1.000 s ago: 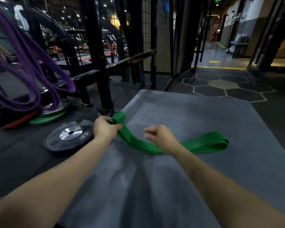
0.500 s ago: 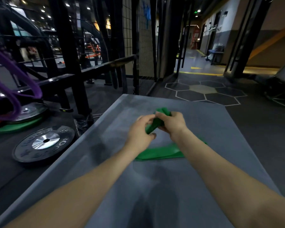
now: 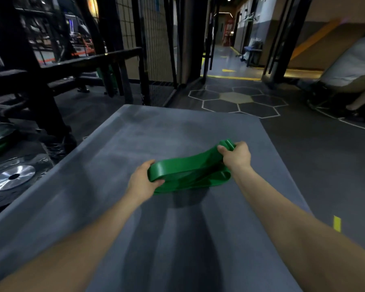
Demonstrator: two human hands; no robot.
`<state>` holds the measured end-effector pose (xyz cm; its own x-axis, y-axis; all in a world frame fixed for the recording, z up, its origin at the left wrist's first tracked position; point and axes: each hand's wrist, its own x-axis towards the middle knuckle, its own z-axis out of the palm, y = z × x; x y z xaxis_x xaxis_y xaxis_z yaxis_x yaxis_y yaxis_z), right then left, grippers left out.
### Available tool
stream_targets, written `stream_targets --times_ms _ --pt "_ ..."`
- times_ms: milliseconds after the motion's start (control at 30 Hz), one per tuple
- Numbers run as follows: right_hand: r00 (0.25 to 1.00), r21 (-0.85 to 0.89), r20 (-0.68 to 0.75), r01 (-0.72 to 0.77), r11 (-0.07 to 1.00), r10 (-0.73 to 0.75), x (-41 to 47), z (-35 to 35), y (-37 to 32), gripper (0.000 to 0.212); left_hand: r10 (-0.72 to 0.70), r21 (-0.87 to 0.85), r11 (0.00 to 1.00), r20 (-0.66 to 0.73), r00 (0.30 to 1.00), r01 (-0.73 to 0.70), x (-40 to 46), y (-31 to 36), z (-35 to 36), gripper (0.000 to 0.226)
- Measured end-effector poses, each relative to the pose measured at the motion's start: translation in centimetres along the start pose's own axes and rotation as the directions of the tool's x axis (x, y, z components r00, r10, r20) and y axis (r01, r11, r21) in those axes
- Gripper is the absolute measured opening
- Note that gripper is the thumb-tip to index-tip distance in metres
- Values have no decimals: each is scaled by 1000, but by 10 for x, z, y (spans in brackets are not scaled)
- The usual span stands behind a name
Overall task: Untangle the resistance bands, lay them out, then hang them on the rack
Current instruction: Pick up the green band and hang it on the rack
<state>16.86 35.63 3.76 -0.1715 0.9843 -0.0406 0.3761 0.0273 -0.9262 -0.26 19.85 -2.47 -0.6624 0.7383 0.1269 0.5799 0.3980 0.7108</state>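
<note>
The green band [image 3: 190,171] spans frame centre above the grey mat [image 3: 135,133], its long axis rising left to right. The left hand [image 3: 142,182] grips its lower-left fold; the right hand [image 3: 236,157] grips its upper-right end.

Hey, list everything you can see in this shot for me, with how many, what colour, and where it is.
resistance band: one, green, folded into loops, held over the middle of the mat
mat: one, grey, spread on the floor ahead
weight plate: one clearly seen, black with a silver hub, on the floor left of the mat
rack: one, black metal frame, left background
hexagon floor marking: a cluster, white outlines with one tan tile, beyond the mat
left hand: grips the band's near left loop
right hand: grips the band's far right end
</note>
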Motion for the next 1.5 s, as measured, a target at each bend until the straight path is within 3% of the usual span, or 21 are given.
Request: stream_targets --times_ms 200,300,400,467,533,600,700,900,1000,1100,1200,1300,1500 --pt "998 -196 37 57 979 -50 6 6 14 39 6 -30 1000 82 997 -3 7 -5 4 48" --pt "999 -423 23 37 905 -30 -1 11 18 49 16 -39 999 93 996 -12 8 -8 1 44" --pt "964 -610 -64 166 775 -257 -14 8 17 48 37 -34 999 100 994 -34 9 -6 -3 41" --pt "828 -609 -62 411 679 -557 -19 9 13 34 45 -29 999 105 993 -42 10 -3 -6 36" --pt "614 -559 65 675 481 -786 -26 17 5 23 34 -7 999 128 991 -34 12 1 -8 34" --pt "442 -452 267 842 293 -857 -40 32 2 25 17 25 999 158 987 -22 14 4 -11 36" --pt "287 -385 504 919 86 -814 -60 56 9 39 14 74 997 194 981 -29 16 11 -14 41" --pt "296 -580 511 812 -70 -807 -57 68 18 31 18 222 972 264 964 -79 15 20 -18 44" --pt "287 -599 521 794 -104 -803 -60 67 16 27 5 234 970 261 965 -69 13 24 -22 46" --pt "319 -632 492 770 -81 -810 -62 62 -2 25 29 130 990 210 977 -57 9 30 -26 45" --pt "338 -671 423 740 -41 -841 -62 52 -30 13 27 -78 997 122 992 -17 3 45 -34 43" --pt "373 -682 360 731 31 -855 -69 38 -55 29 3 -314 949 46 999 11 -8 65 -48 42" --pt "385 -650 296 752 111 -874 -99 20 -110 20 93 -347 923 -224 970 -168 -40 94 -95 59"
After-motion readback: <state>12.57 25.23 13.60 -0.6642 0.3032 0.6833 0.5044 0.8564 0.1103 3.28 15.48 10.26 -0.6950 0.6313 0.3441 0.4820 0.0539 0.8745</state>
